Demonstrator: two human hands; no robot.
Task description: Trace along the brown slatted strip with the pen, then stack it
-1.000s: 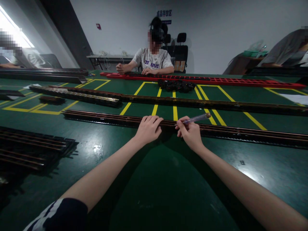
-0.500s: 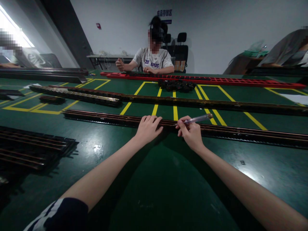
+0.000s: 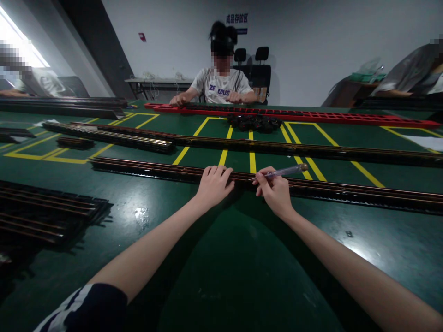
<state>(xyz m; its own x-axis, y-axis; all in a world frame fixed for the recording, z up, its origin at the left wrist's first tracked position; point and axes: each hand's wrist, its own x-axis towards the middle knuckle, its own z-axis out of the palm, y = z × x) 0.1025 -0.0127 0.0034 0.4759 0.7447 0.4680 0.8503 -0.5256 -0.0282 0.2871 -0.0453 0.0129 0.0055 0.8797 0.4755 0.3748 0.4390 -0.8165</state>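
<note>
A long black rail with copper-coloured strips [image 3: 155, 169] lies across the green table in front of me. My left hand [image 3: 215, 185] is closed over the rail, fingers across its top and thumb at the near side. Just to the right, my right hand [image 3: 276, 191] grips a slim screwdriver [image 3: 287, 171] with a clear handle and a brass-coloured end cap. The handle slants up to the right. Its thin tip points left and down at the rail's strips, between my hands; whether it touches them I cannot tell.
Beyond lie another long rail [image 3: 311, 150] and a bundle of rails [image 3: 114, 137]. Farther back are a heap of small black parts [image 3: 254, 123] and a long red frame [image 3: 328, 117]. More rails [image 3: 44, 207] lie at near left. A person [image 3: 221, 85] sits opposite; others work at both sides.
My hands, the screwdriver and the rail stay practically in place. The person opposite has lowered a raised hand to the red frame and turned their head.
</note>
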